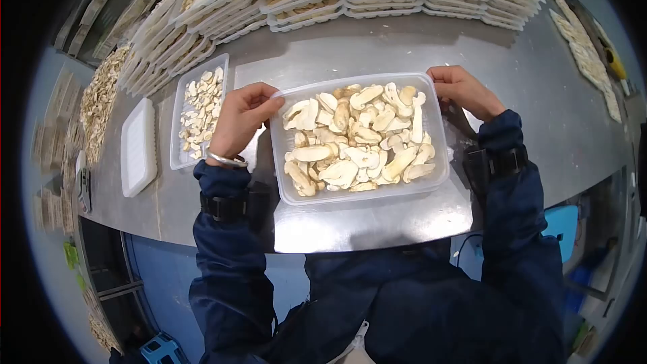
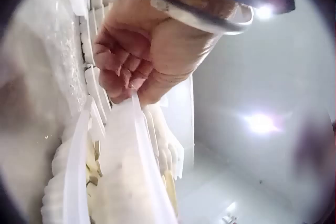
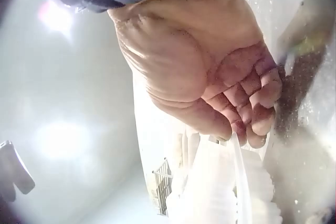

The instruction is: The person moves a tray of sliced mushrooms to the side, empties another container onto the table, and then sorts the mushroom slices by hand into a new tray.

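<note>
A translucent white plastic tray [image 1: 275,155] full of sliced mushrooms [image 1: 361,156] is in front of me in the head view. My left hand [image 1: 237,120] pinches its upper left corner between thumb and fingers. At the opposite upper corner, my right hand [image 1: 465,91] grips the rim, its thumb on top and its fingers curled underneath. The left wrist view has the held tray's rim [image 2: 144,145] in the pinch, with a second tray rim [image 2: 76,169] beneath it and mushroom pieces between. The right wrist view also shows the rim [image 3: 241,176] between thumb and fingers.
Stacked trays of sliced mushrooms [image 1: 303,7] line the back of the metal table [image 1: 532,81]. Left of the held tray lies a tray of smaller pieces [image 1: 201,104], then a white, apparently upturned tray [image 1: 139,148]. A mushroom heap [image 1: 101,101] spreads at far left.
</note>
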Demonstrator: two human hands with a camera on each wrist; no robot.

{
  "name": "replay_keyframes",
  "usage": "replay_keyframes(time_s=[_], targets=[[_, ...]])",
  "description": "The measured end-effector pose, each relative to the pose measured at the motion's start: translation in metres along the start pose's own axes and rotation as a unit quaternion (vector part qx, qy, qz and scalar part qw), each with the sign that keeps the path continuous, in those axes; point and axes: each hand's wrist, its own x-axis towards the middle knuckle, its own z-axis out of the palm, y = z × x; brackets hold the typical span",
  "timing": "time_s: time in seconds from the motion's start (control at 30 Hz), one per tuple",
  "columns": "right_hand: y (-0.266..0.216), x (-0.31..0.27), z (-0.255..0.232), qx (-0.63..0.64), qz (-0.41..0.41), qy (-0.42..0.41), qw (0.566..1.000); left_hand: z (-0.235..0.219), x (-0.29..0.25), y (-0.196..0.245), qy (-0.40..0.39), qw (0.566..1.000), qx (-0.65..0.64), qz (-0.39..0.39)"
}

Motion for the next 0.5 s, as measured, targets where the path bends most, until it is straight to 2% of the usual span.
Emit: replay_keyframes(time_s=[0.07,0.2,0.33,0.43,0.5], targets=[[0.002,-0.001,0.004,0.031,-0.001,0.036,0.999,-0.004,-0.001,-0.004,-0.022,0.997,-0.066,-0.014],[0.013,-0.003,-0.005,0.08,-0.012,0.087,0.993,-0.01,-0.005,-0.009,0.019,0.996,-0.086,0.006],[0.015,-0.017,-0.031,0.094,-0.015,0.203,0.975,-0.023,-0.004,-0.014,0.095,0.989,-0.116,0.0],[0.018,-0.036,-0.057,0.049,-0.031,0.306,0.95,-0.032,-0.005,-0.021,0.106,0.986,-0.124,0.018],[0.024,-0.048,-0.075,0.036,-0.051,0.378,0.924,-0.032,-0.005,-0.021,0.086,0.99,-0.11,0.016]])
